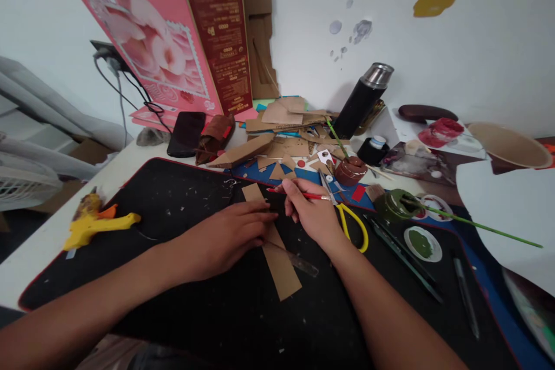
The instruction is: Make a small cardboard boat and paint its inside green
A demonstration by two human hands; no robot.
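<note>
My left hand [225,234] lies with fingers stretched out over a brown cardboard strip [284,280] on the black mat. A clear ruler [306,264] crosses the strip at a slant, its far part hidden under that hand. In my right hand [314,214] is a slim red pencil [318,196], pinched between thumb and fingers, its tip pointing left just above the strip's upper end. Scissors with yellow handles [363,237] lie close beside my right wrist, partly covered by it.
A yellow glue gun [97,222] rests at the left of the mat [182,312]. Cardboard scraps [284,144], a phone [187,134] and a black thermos [359,104] line the back. Open paint jars, one brown [351,172], one green [392,206], and pens [466,295] are at right.
</note>
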